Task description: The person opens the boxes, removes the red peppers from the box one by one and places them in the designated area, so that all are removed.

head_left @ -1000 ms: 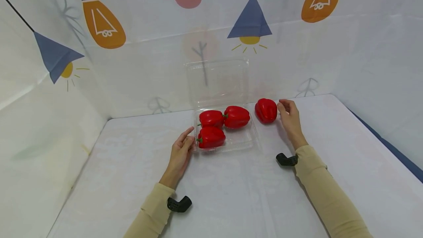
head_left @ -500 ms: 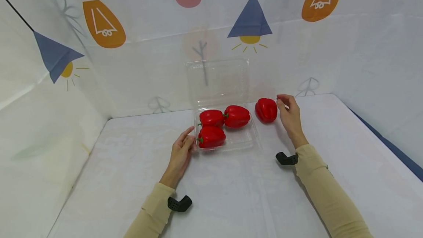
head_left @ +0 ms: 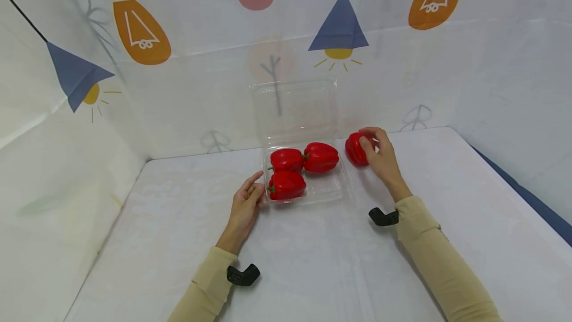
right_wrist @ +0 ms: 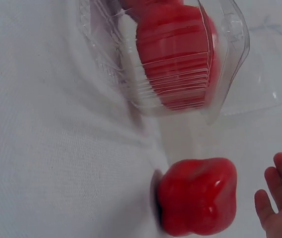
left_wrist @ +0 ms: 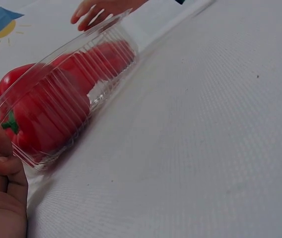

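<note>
A clear plastic clamshell container (head_left: 323, 192) stands with its lid (head_left: 295, 108) raised at the back. Inside lie three red bell peppers, one at back left (head_left: 287, 160), one at back right (head_left: 321, 157) and one at front left (head_left: 287, 185). My left hand (head_left: 243, 205) holds the container's left edge; in the left wrist view its fingertips meet the rim (left_wrist: 56, 55). Just right of the container a fourth red bell pepper (head_left: 355, 150) sits on the table. My right hand (head_left: 382, 158) reaches over its right side, while the right wrist view shows spread fingers (right_wrist: 278, 186) apart from this pepper (right_wrist: 196, 196).
A white cloth covers the table (head_left: 304, 262). Behind it hangs a white curtain (head_left: 201, 93) printed with lamps and bulbs, close to the lid and the loose pepper. Each wrist carries a black camera mount, the left (head_left: 243, 276) and the right (head_left: 383, 216).
My right hand has moved left, from beside the loose pepper to over its right side. The left hand and the container stay where they were.
</note>
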Motion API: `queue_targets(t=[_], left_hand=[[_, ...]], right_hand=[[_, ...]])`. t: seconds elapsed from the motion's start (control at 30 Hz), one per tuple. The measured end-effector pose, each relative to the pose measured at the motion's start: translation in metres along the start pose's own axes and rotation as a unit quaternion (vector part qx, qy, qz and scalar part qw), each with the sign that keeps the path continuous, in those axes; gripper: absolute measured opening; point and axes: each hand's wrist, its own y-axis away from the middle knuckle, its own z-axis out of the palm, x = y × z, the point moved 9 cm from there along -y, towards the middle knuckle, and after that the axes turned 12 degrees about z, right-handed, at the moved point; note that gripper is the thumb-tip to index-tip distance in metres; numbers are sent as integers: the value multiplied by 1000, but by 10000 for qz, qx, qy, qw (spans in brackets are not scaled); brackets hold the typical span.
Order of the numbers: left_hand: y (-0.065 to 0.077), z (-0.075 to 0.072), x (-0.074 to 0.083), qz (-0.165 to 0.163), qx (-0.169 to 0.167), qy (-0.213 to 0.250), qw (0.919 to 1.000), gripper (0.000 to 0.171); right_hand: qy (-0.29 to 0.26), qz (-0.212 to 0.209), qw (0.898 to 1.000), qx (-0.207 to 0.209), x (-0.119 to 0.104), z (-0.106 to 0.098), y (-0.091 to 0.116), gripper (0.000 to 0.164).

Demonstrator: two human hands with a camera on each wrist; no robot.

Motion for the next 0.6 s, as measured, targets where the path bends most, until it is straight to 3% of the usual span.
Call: queue_targets(t=[0.17,0.6], left_hand=[[0,-1,-1,11,20,6,10000,41],[0,-3,0,56,126,-137,9998,40]], right_hand=[[1,112,9993,-371,-14,10,10,32],[559,-327,9934,-948,0,39,9,34]])
